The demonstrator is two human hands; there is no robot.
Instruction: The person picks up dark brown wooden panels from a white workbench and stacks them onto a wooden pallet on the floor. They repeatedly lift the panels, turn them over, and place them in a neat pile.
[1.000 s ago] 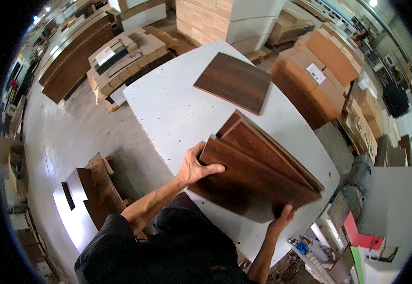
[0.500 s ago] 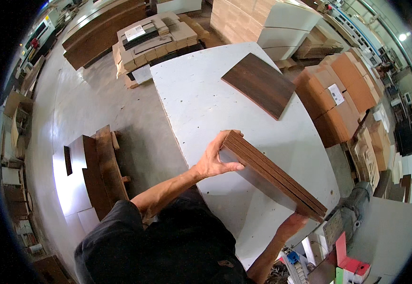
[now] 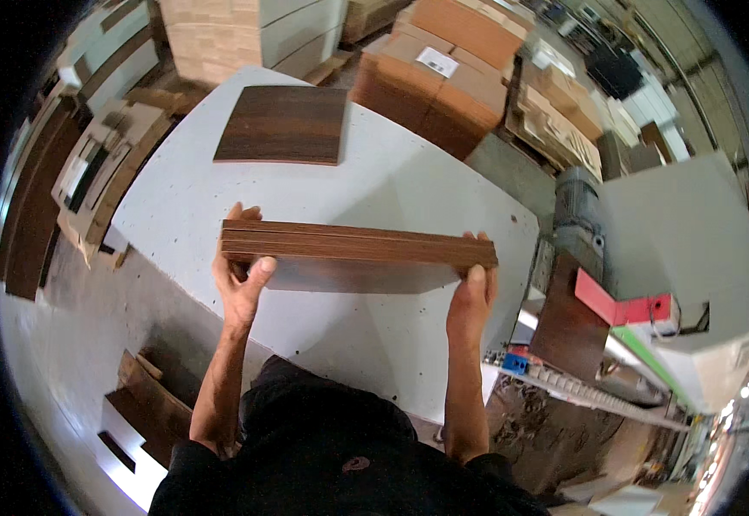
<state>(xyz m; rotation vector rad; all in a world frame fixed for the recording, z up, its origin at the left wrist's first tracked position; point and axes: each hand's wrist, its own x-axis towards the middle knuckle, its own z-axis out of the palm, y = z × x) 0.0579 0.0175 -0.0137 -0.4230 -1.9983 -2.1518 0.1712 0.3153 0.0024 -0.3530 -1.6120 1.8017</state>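
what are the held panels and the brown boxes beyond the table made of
Held panels: probably wood-based board, dark woodgrain finish, judging by streaked brown edges; solid wood isn't ruled out. Boxes: likely cardboard, matte, from their dull brown faces.

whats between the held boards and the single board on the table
Head view: white tabletop, with fingertips of the left hand poking past the held boards; otherwise bare.

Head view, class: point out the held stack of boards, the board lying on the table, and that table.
Held stack of boards (image 3: 357, 243), head view: upturned edges.
Lying board (image 3: 282, 125), head view: upper face.
Table (image 3: 176, 202), head view: bare surface.
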